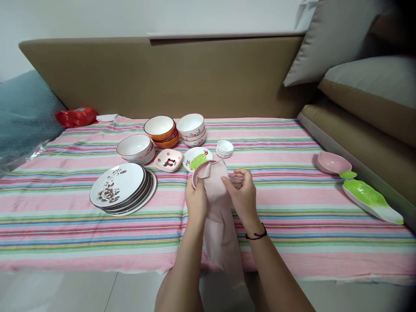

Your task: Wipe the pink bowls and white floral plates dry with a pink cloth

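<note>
The fingers of your left hand (196,199) clasp the pink bowl (195,177), held up over the striped cover (289,199), a pale cloth (217,190) draped across its rim. The thumb of your right hand (243,193) touches that cloth, fingers loosely curled; whether they pinch it, you cannot tell. Beyond sit a flowered plate (194,153) and small white bowls (225,147).

Bare sheet (286,186) is stretching from the right hand (243,193) to the far-right bowl (333,163); stacked plates (120,186) are blocking the left side.
</note>
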`<control>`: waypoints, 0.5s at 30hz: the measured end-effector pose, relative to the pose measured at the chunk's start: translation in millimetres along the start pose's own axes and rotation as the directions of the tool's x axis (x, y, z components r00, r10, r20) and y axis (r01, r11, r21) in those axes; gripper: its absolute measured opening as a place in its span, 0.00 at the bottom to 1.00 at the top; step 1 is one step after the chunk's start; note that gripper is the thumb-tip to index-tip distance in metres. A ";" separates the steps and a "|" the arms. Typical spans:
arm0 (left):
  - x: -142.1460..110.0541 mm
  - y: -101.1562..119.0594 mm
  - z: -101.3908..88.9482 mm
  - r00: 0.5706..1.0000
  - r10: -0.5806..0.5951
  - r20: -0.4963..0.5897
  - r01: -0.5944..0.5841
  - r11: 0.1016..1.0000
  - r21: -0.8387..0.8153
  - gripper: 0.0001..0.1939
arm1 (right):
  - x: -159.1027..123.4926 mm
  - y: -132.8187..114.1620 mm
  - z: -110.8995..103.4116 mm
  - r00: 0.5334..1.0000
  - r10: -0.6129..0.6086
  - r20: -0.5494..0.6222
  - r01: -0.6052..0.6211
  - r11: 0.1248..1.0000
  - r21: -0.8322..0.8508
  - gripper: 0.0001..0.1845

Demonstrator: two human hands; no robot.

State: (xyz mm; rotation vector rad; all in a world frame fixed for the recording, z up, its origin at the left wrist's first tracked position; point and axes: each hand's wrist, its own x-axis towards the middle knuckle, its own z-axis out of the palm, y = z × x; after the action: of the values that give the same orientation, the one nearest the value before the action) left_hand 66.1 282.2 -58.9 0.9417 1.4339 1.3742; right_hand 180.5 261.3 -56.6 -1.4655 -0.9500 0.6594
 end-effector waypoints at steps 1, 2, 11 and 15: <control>1.4 0.3 -1.7 1.000 0.000 -0.004 0.000 0.999 -0.034 0.13 | -1.3 -0.1 0.9 1.000 0.005 0.029 -0.005 1.000 -0.003 0.22; 2.6 0.3 -3.4 1.000 0.001 0.000 -0.001 0.998 -0.056 0.14 | -2.6 -0.4 1.8 0.997 0.012 0.073 -0.011 1.000 -0.015 0.20; -1.2 -0.2 1.7 0.981 0.149 0.125 -0.164 0.979 0.120 0.10 | -5.8 6.0 8.7 0.959 0.187 0.213 -0.148 0.972 -0.183 0.20; -3.5 3.9 3.5 0.972 0.182 0.146 -0.202 0.970 0.132 0.11 | -3.4 12.7 7.8 0.958 0.179 0.224 -0.162 0.983 -0.092 0.20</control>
State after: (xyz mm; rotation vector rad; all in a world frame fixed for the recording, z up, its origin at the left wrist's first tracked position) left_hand 70.2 280.3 -54.5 1.2731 1.3844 1.3304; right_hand 174.5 262.9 -70.5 -1.5704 -1.0419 0.9469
